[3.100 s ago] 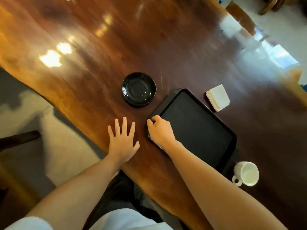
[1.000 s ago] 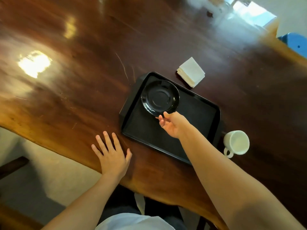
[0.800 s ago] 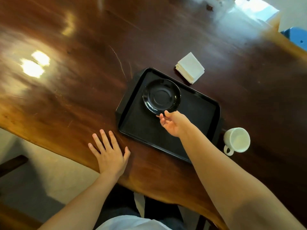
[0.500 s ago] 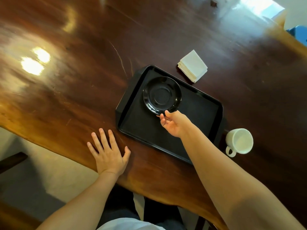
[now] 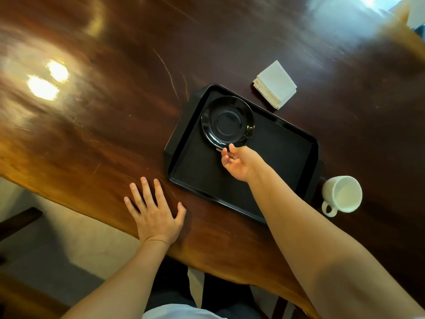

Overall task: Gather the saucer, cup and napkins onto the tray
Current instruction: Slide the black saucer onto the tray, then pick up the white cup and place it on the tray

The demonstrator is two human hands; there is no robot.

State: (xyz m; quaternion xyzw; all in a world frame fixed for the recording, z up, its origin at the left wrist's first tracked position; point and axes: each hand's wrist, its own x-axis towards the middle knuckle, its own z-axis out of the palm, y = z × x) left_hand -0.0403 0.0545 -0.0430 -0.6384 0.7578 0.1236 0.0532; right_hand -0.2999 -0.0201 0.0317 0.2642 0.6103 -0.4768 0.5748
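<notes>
A black saucer (image 5: 227,120) lies in the far left corner of the black tray (image 5: 287,157). My right hand (image 5: 239,163) reaches over the tray and pinches the saucer's near rim, thumb on top and fingertips below it. My left hand (image 5: 155,212) rests flat on the wooden table (image 5: 103,125), fingers spread, just left of the tray's near corner. A stack of white napkins (image 5: 274,85) sits on the table beyond the tray's far edge. A white cup (image 5: 341,195) stands upright on the table off the tray's right end, handle toward me.
The table's wavy near edge runs under my left wrist, with pale floor below it. Bright light reflections glare on the table at far left and top right. A dark chair part shows at the lower left.
The saucer has gone from the table left of the tray into the tray's far left corner, carried by my right hand. Over the last second both hands have stayed nearly still.
</notes>
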